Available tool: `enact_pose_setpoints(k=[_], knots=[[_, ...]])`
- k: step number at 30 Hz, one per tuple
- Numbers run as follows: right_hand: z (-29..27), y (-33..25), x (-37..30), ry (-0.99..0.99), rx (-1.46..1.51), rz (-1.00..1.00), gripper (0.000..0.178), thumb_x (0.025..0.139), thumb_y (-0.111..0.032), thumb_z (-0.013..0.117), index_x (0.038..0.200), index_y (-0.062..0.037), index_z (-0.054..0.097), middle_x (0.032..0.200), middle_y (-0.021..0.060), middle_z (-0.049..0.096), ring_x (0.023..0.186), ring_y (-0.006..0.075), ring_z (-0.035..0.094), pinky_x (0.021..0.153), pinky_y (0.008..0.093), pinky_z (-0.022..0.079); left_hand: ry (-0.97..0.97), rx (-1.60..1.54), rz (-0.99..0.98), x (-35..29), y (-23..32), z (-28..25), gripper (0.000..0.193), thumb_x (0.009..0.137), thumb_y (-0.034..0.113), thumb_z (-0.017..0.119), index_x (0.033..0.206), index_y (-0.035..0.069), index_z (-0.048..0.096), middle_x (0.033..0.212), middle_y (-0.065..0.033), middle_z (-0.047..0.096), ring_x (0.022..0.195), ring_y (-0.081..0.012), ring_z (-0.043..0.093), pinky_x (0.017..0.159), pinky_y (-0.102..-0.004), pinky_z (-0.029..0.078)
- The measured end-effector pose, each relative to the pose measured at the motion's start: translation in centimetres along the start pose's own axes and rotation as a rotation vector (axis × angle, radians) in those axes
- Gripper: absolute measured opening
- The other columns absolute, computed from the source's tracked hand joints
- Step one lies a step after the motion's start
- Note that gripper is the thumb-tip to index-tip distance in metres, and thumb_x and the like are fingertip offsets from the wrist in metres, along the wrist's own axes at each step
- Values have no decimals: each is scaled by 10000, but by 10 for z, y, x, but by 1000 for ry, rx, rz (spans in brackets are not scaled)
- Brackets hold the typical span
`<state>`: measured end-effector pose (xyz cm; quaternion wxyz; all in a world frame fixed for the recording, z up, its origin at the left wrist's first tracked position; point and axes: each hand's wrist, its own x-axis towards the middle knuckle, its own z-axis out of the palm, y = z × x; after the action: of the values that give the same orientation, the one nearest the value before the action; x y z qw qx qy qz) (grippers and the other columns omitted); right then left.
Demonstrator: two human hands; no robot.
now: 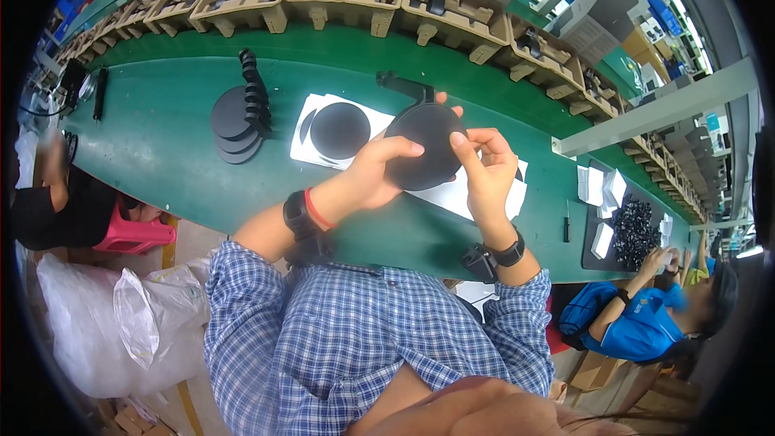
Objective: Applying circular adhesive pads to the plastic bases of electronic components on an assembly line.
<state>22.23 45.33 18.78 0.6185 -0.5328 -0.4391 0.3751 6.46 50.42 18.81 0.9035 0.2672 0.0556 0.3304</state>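
A round black base (425,152) with a short bent arm (408,85) at its far side is held between my hands above the table. My left hand (373,171) grips it from the left, thumb across its flat face and fingers underneath. From the right, my right hand (489,176) pinches its edge, with the thumb on top. White sheets (305,145) lie below, and a black round pad (340,130) shows on the left sheet. Further left, several similar black bases (234,131) are stacked with their arms in a row.
Brown moulded trays (343,0) with black parts line the far side of the green table (153,137). At right, a co-worker in blue (638,323) handles small items near a dark mat with a black heap (636,226). A screwdriver (567,222) lies nearer.
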Motion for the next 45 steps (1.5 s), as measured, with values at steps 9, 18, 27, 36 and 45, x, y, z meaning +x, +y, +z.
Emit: enact_pose_setpoints(k=[9, 18, 27, 36, 45], knots=[[-21, 0, 18, 130, -929, -817, 252, 710, -313, 727, 850, -118, 652, 903, 38, 526, 870, 209, 443, 742, 324, 359, -75, -88, -8, 4, -5, 1, 657, 731, 45, 371, 1373, 55, 232, 1384, -152, 318, 1190, -299, 429, 892, -524, 447], [-39, -25, 41, -107, -1025, -1012, 493, 593, -509, 732, 578, -101, 455, 527, 19, 427, 505, 195, 463, 433, 293, 333, -37, -49, 53, 31, -8, -3, 758, 797, 717, 320, 1356, 206, 279, 1353, -34, 333, 1268, -269, 325, 1023, -512, 314], [-54, -75, 85, -198, -1399, -784, 460, 766, -435, 607, 493, -70, 546, 459, 110, 490, 428, 280, 513, 410, 364, 398, -51, 333, -4, 46, 17, 6, 656, 904, 526, 323, 1353, 48, 301, 1369, -125, 356, 1246, -260, 367, 1024, -414, 305], [-263, -72, 259, 401, -1887, -214, 586, 869, -532, 387, 794, -21, 665, 798, 192, 644, 766, 378, 618, 645, 452, 494, 451, 1030, 264, -77, 44, -8, 311, 866, 205, 480, 900, -80, 600, 820, -141, 637, 797, -227, 614, 797, -327, 462], [-324, -22, 297, 346, -1703, 398, 709, 848, -613, 375, 1030, 31, 607, 1050, 238, 593, 1029, 401, 534, 864, 444, 421, 430, 831, 505, -101, 147, -90, 329, 865, 243, 410, 979, -41, 530, 787, -137, 560, 823, -235, 531, 792, -342, 402]])
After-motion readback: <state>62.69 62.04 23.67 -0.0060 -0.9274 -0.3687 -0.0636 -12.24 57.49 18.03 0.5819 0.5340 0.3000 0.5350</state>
